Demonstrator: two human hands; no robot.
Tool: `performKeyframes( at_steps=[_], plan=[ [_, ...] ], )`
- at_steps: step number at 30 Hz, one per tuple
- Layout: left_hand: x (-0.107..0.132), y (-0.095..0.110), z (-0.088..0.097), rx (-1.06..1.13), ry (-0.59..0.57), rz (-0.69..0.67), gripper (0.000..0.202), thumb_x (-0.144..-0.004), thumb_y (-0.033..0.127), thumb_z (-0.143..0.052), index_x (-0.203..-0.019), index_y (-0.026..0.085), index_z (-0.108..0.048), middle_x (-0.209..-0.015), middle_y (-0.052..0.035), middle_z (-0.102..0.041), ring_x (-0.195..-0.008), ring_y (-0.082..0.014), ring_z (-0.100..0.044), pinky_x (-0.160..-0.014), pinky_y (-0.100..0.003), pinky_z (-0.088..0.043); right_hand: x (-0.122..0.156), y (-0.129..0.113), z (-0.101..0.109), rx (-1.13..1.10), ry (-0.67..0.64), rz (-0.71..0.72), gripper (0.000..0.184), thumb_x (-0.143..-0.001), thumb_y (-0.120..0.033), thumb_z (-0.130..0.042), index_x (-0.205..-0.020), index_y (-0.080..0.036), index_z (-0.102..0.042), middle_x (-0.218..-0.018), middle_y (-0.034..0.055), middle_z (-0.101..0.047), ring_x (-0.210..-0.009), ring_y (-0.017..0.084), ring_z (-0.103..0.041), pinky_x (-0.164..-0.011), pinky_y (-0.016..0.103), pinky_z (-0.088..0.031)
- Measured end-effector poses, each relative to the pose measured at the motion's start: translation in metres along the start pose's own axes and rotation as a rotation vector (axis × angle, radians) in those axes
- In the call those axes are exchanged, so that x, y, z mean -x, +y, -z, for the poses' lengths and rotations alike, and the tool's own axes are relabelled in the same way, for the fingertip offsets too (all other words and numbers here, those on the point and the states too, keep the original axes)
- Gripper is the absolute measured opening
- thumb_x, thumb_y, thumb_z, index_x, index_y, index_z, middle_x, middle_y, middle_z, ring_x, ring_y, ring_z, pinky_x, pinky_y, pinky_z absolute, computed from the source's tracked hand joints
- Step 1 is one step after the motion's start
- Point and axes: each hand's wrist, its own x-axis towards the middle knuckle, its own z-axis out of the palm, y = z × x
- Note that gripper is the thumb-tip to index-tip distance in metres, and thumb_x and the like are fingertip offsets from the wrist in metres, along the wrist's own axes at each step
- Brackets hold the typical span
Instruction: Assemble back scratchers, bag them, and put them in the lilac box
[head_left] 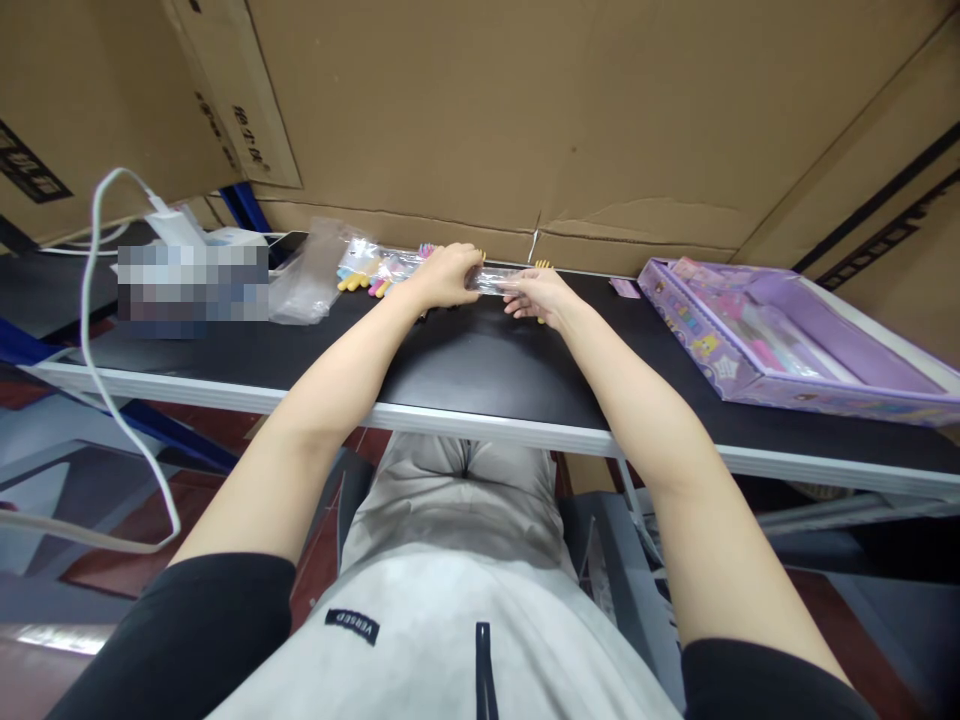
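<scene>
Both my hands reach to the far side of a black table (480,365). My left hand (448,274) is closed on one end of a small clear plastic packet (495,281). My right hand (540,295) pinches the packet's other end, fingers curled. The packet lies just above the tabletop, against the cardboard wall. To the left of my left hand lie clear bags with small yellow, pink and blue pieces (371,272). What is inside the held packet is too small to make out.
An open purple toy box (787,345) sits at the table's right. Empty clear bags (307,280) and a white charger with its cable (176,225) lie at the left. Large cardboard sheets (570,120) wall the back. A small pink tag (624,288) lies near the box.
</scene>
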Motion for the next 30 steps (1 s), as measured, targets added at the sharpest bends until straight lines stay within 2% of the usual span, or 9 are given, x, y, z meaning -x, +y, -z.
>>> performKeyframes(
  at_steps=[4, 7, 11, 15, 21, 25, 30],
  plan=[
    [0.001, 0.003, 0.002, -0.039, -0.003, 0.022, 0.027, -0.084, 0.026, -0.073, -0.11, 0.018, -0.073, -0.112, -0.0143, -0.073, -0.118, -0.0359, -0.067, -0.103, -0.044, -0.05, 0.0, -0.001, 0.005, -0.083, -0.091, -0.009, 0.019, -0.108, -0.014, -0.071, -0.09, -0.016, -0.068, -0.067, -0.0004, -0.072, -0.048, 0.009, -0.066, -0.047, 0.02, -0.05],
    [0.003, 0.006, 0.005, -0.055, -0.01, 0.05, 0.027, -0.088, 0.027, -0.07, -0.113, 0.018, -0.073, -0.118, -0.015, -0.073, -0.123, -0.0368, -0.066, -0.106, -0.046, -0.049, 0.001, -0.001, 0.008, -0.124, -0.133, 0.0, 0.019, -0.105, -0.005, -0.071, -0.09, -0.015, -0.068, -0.07, 0.0003, -0.074, -0.05, 0.008, -0.066, -0.052, 0.019, -0.052],
    [0.005, 0.012, 0.009, -0.056, -0.012, 0.083, 0.032, -0.09, 0.027, -0.069, -0.12, 0.018, -0.071, -0.123, -0.0157, -0.073, -0.127, -0.0386, -0.064, -0.112, -0.052, -0.046, 0.0, 0.0, 0.006, -0.17, -0.132, 0.032, 0.026, -0.1, 0.007, -0.07, -0.086, -0.015, -0.065, -0.066, -0.001, -0.071, -0.051, 0.006, -0.062, -0.057, 0.017, -0.052],
    [0.007, 0.02, 0.01, -0.069, 0.003, 0.113, 0.036, -0.089, 0.024, -0.065, -0.124, 0.017, -0.07, -0.124, -0.0169, -0.073, -0.129, -0.0398, -0.064, -0.114, -0.055, -0.045, 0.0, 0.001, 0.001, -0.212, -0.126, 0.045, 0.03, -0.101, 0.008, -0.066, -0.084, -0.016, -0.064, -0.063, -0.0013, -0.068, -0.053, 0.006, -0.061, -0.061, 0.017, -0.053],
    [0.007, 0.025, 0.004, -0.072, 0.005, 0.087, 0.037, -0.091, 0.021, -0.061, -0.125, 0.017, -0.073, -0.121, -0.0178, -0.074, -0.13, -0.0414, -0.065, -0.114, -0.058, -0.046, 0.001, 0.002, -0.003, -0.197, -0.116, 0.015, 0.032, -0.1, 0.009, -0.065, -0.081, -0.017, -0.061, -0.063, 0.0005, -0.067, -0.053, 0.007, -0.06, -0.059, 0.018, -0.05],
    [0.006, 0.017, 0.003, -0.048, -0.003, 0.086, 0.041, -0.09, 0.02, -0.06, -0.129, 0.017, -0.072, -0.122, -0.0176, -0.075, -0.131, -0.0405, -0.065, -0.117, -0.058, -0.044, 0.001, 0.0, -0.002, -0.212, -0.104, 0.005, 0.031, -0.102, 0.007, -0.062, -0.082, -0.018, -0.06, -0.062, -0.0017, -0.064, -0.053, 0.007, -0.056, -0.061, 0.019, -0.05],
    [0.011, -0.013, 0.01, -0.029, 0.028, 0.101, 0.048, -0.088, 0.022, -0.063, -0.135, 0.019, -0.071, -0.124, -0.0152, -0.075, -0.135, -0.0393, -0.062, -0.125, -0.063, -0.037, -0.005, -0.001, 0.008, -0.279, -0.055, -0.017, 0.032, -0.104, 0.004, -0.056, -0.08, -0.017, -0.059, -0.063, -0.002, -0.062, -0.056, 0.007, -0.054, -0.065, 0.021, -0.05]
  ],
)
